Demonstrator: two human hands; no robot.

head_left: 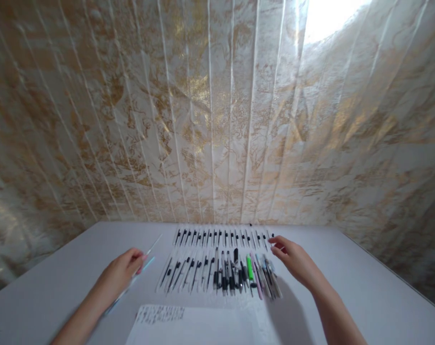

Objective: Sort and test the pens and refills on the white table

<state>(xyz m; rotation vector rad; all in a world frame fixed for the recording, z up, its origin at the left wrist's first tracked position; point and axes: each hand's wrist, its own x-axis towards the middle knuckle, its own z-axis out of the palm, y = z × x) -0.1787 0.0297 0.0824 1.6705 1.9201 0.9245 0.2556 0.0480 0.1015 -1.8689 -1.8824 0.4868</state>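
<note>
The right grip (pixel 292 254), fingers slightly parted and seemingly empty, should touch softly the slim pens (pixel 258 238) just left of it to keep their row straight, while whether the left grip (pixel 126 266) holds the light-blue stick (pixel 149 263) beside it, I cannot tell.

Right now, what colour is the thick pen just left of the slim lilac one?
Bright green; the thick pen shows best in the head view.
</note>
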